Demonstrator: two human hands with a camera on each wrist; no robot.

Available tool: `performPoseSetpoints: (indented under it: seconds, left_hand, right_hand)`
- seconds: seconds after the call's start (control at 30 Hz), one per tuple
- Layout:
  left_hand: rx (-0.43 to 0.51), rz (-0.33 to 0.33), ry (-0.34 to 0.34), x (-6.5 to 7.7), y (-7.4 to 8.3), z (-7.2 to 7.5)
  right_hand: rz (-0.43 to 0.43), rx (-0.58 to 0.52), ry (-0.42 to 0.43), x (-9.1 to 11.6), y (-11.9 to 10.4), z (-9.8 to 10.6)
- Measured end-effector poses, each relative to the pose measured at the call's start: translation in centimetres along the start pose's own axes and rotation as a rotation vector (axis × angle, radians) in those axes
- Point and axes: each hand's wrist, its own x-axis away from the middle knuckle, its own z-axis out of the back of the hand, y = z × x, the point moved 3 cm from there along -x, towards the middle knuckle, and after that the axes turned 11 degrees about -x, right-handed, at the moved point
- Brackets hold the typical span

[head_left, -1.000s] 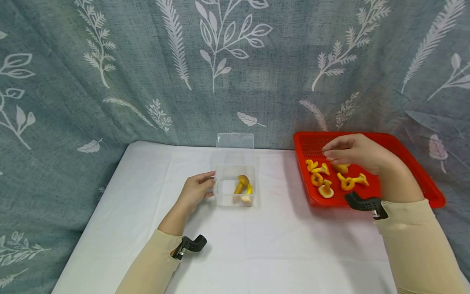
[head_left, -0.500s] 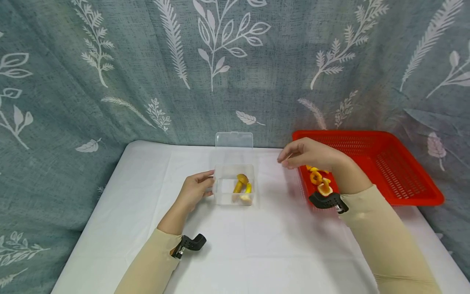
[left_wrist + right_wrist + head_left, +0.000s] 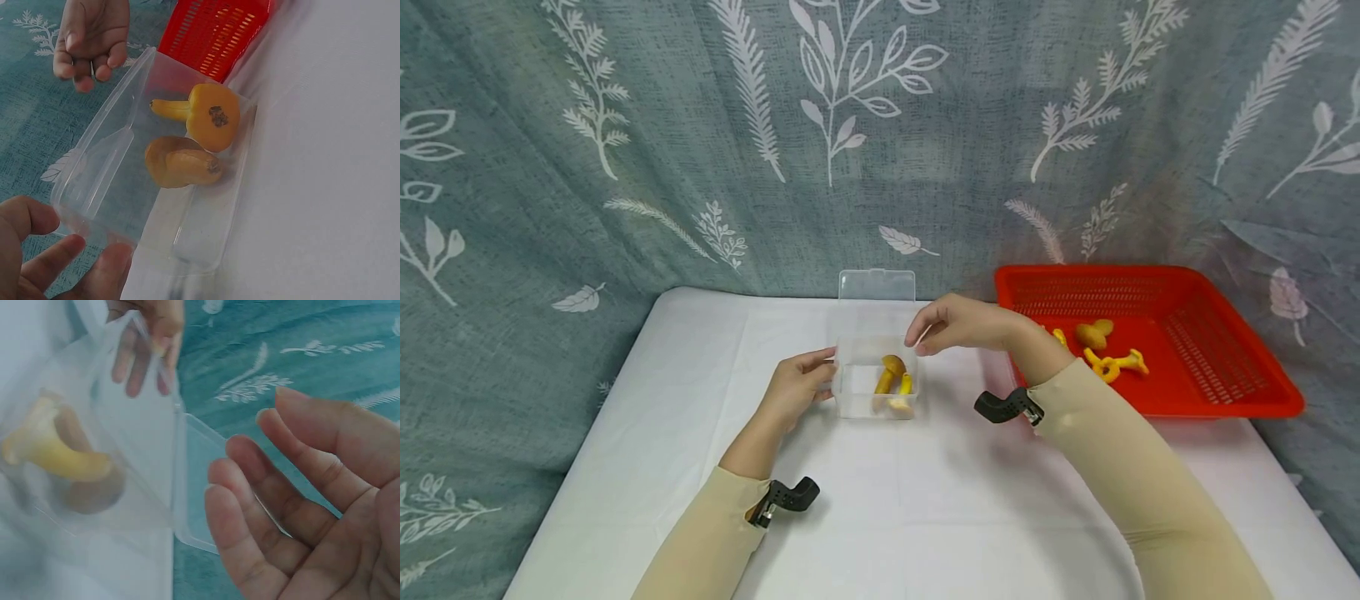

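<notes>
A clear plastic box (image 3: 853, 407) stands mid-table, its lid (image 3: 877, 286) tipped back. Inside lie a brown-capped mushroom (image 3: 891, 372) and a yellow mushroom (image 3: 906, 387). My left hand (image 3: 793, 387) is at the box's left side, its fingertips touching the outer wall; through that wall they show in the right wrist view. Above the box's right rim hovers my right hand (image 3: 962, 325), fingers loosely bent. In the right wrist view the right hand (image 3: 312, 512) has nothing between its fingers and thumb.
To the right, a red perforated basket (image 3: 1217, 375) holds several more mushrooms (image 3: 1108, 365), some hidden behind my right forearm. White cloth (image 3: 880, 508) covers the table. A patterned grey-green curtain (image 3: 700, 142) hangs right behind the table's far edge.
My right hand has travelled left from over the red basket to the box's right rim, uncovering part of the basket. The left hand and the box have stayed in place.
</notes>
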Motion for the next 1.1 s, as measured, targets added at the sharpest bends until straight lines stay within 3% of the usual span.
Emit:
performPoseSetpoints:
  seconds: [0.17,0.4,0.6,0.7,1.1]
  left_hand:
    - [0.006,-0.005,0.008,-0.1,0.0,0.0]
    - [-0.003,-0.002,0.004,0.5,0.5,0.0]
    - [-0.016,-0.003,0.013,0.7,0.7,-0.2]
    - [-0.007,-0.009,0.013,0.6,0.7,-0.2]
    - [0.011,0.0,0.022,-1.4,-1.7,-0.3]
  right_hand:
    - [0.006,0.117,0.006,-1.7,0.6,-0.8]
    - [0.028,0.268,-0.052,-3.3,0.5,-2.2]
    - [-0.02,0.449,-0.068,-4.1,1.1,-3.1]
    - [-0.054,0.478,-0.096,-4.3,1.4,-3.6]
    - [-0.13,0.631,-0.12,-5.1,1.5,-4.1]
